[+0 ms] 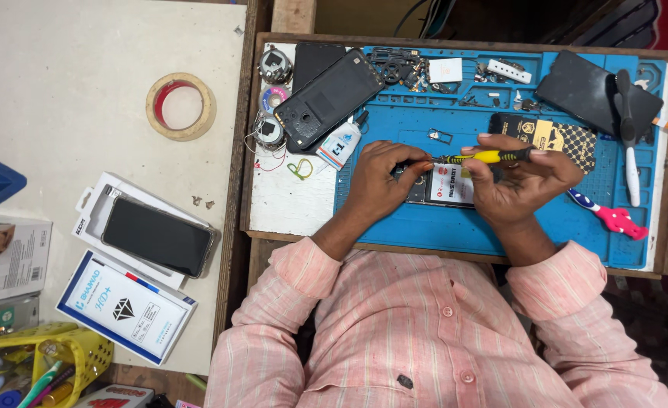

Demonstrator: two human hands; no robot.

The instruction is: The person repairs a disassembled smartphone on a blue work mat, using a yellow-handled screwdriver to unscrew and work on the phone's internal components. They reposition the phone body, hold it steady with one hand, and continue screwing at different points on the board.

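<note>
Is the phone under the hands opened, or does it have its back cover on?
Opened: between the left hand and right hand, the phone shows its bare battery, without a cover.

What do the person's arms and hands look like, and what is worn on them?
Both arms wear a pale pink shirt with thin light stripes, sleeves rolled up to about the elbow, forearms bare. The left hand and the right hand are bare: no gloves, and no watch or ring that I can see. White buttons run down the front.
</note>
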